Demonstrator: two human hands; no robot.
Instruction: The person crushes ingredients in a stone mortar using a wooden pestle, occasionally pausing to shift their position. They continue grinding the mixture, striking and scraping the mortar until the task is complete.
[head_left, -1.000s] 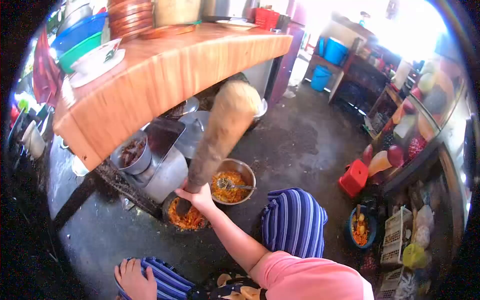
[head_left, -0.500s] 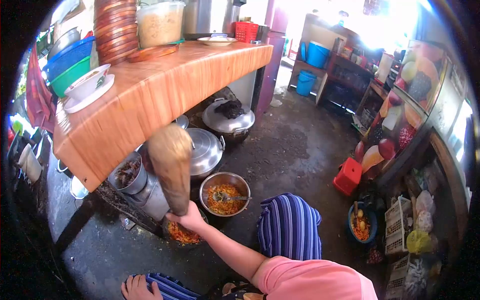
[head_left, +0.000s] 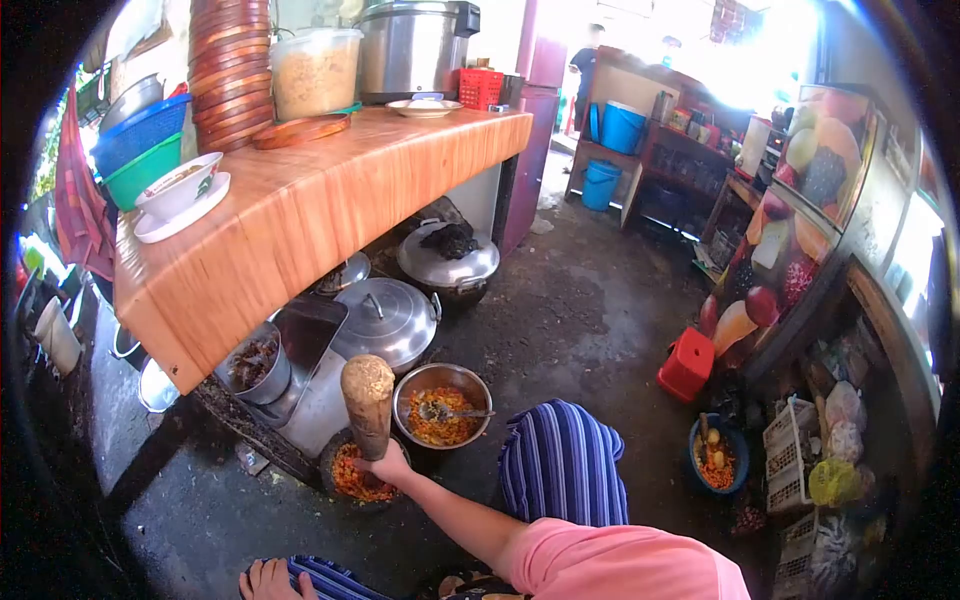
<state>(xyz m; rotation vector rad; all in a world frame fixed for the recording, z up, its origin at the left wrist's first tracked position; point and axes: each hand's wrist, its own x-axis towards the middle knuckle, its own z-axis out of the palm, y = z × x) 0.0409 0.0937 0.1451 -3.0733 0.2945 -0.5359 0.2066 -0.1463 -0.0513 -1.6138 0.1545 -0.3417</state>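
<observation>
My right hand (head_left: 388,466) is wrapped round the lower part of a thick wooden pestle (head_left: 368,405), which stands nearly upright. Its lower end is hidden by my hand, inside a dark mortar (head_left: 330,468) on the floor. Orange-red chopped or crushed food (head_left: 352,480) lies in the mortar around it. Just beyond stands a steel bowl (head_left: 484,408) with a similar orange mix and a spoon (head_left: 458,412). At the bottom left, my left hand (head_left: 270,581) rests on my striped-cloth knee with fingers laid out, holding nothing.
A wood-patterned counter (head_left: 300,205) overhangs the lidded pots (head_left: 385,325) and a pot of dark pieces (head_left: 255,370). On the right are a red stool (head_left: 688,362), a blue basin (head_left: 742,465) with orange food, and white crates (head_left: 788,455). Someone in dark clothes (head_left: 583,65) stands far back.
My right hand has brought the pestle down from above the mortar into it. My left hand has stayed on the knee. The view has shifted slightly.
</observation>
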